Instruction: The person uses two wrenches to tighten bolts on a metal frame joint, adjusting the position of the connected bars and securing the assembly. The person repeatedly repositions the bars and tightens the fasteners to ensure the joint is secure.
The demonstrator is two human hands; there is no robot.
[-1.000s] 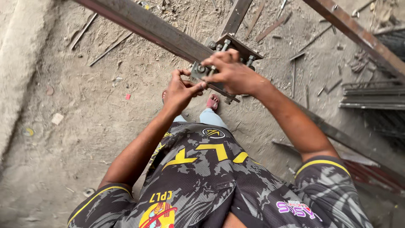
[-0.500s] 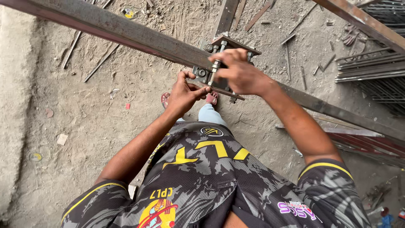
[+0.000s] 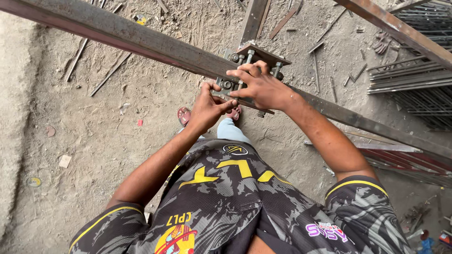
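- Across the dirt ground (image 3: 94, 141), a long rusty steel beam (image 3: 117, 35) runs slantwise at chest height.
- At its middle sits a bolted clamp plate (image 3: 256, 54), where a second bar (image 3: 252, 21) joins it.
- The right hand (image 3: 263, 87) lies over the clamp, fingers curled on its bolts (image 3: 249, 55).
- The left hand (image 3: 209, 106) pinches the plate's lower edge.

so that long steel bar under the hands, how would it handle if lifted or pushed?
Likely stiff: the bar runs straight across the view without sag. Probably heavy and awkward at that length. Unlikely to slide freely: a bolted clamp grips it where the left hand and right hand work.
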